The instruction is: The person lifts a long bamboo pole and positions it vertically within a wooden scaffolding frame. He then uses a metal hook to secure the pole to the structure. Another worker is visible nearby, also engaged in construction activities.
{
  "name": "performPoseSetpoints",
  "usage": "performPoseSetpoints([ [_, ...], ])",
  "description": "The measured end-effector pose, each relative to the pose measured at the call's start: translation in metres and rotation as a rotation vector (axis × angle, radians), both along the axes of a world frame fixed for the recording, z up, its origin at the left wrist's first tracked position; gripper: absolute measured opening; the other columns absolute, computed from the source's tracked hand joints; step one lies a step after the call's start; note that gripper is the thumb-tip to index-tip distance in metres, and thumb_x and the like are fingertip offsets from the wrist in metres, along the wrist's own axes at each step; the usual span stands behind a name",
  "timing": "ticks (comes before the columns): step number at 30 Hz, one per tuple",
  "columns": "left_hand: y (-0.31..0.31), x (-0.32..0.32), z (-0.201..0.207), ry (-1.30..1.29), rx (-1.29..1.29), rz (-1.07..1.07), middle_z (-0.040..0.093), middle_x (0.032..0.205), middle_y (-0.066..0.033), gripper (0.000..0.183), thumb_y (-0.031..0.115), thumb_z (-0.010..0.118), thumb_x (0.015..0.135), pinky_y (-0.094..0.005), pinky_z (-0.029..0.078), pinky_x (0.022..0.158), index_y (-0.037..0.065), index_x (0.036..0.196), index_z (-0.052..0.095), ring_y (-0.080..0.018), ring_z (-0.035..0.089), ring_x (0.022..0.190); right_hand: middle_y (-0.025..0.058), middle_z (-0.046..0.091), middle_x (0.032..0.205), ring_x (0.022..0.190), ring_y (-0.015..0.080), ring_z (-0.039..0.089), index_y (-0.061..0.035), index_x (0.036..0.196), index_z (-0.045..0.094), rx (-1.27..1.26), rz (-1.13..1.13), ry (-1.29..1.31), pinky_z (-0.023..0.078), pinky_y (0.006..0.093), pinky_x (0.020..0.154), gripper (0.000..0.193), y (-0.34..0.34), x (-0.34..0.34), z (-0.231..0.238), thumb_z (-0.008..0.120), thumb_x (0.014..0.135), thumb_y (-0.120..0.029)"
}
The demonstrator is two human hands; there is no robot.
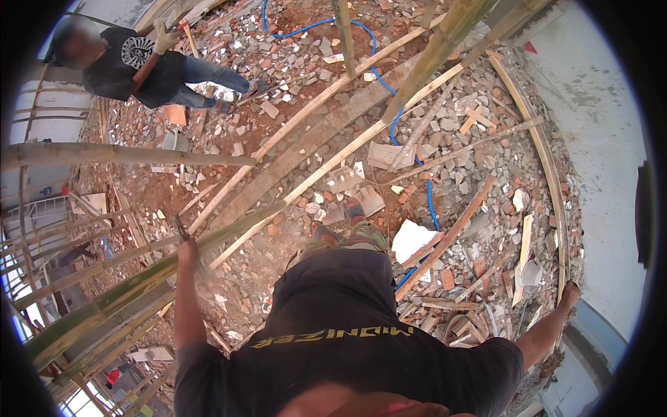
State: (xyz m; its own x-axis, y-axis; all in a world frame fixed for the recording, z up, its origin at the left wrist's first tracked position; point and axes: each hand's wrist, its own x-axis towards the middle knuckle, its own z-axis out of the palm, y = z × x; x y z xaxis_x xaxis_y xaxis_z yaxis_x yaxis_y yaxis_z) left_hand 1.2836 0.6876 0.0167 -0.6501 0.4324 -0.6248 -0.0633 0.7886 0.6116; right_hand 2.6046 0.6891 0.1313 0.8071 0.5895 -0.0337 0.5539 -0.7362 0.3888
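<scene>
My left arm reaches out past a thick green bamboo pole (111,299). At its end my left hand (187,249) is closed around a thin, dark-tipped tool (180,226); blur hides its exact kind. On the other side, my right hand (570,289) is closed on a long wooden plank (531,128), which looks bent along the wall. The far side of that hand's grip is hidden. Broken brick and tile rubble (306,208) lies around my sandalled feet.
Ahead, bamboo uprights (455,38) stand beside long timber strips (306,187). A blue hose (430,198) winds through the rubble near a white-faced masonry chunk (414,241). A gloved co-worker (132,59) stands at far left. A pale wall (597,139) rises on the right.
</scene>
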Motion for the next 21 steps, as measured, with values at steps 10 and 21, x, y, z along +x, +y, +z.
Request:
performPoseSetpoints([
  [10,-0.015,0.117,-0.025,0.19,-0.11,-0.406,0.042,0.061,0.0051,0.015,0.018,0.056,0.092,-0.0265,0.031,0.046,0.015,0.079,0.05,-0.0083,0.039,0.049,0.0242,0.071,0.103,0.102,0.0401,0.066,0.0016,0.102,0.072,0.397,-0.252,0.171,0.049,0.0486,0.089,0.046,-0.018,-0.16,-0.18,0.053,0.092,-0.039],
  [21,-0.043,0.159,0.012,-0.072,-0.194,-0.482,0.04,0.068,0.0062,0.017,0.027,0.049,0.1,-0.0245,0.036,0.049,0.011,0.1,0.054,-0.0054,0.041,0.056,0.0121,0.071,0.101,0.086,0.0193,0.061,0.0008,0.119,0.064,0.789,-0.595,1.026,0.046,0.0353,0.079,0.039,-0.108,-0.331,-0.376,0.061,0.097,-0.032],
])
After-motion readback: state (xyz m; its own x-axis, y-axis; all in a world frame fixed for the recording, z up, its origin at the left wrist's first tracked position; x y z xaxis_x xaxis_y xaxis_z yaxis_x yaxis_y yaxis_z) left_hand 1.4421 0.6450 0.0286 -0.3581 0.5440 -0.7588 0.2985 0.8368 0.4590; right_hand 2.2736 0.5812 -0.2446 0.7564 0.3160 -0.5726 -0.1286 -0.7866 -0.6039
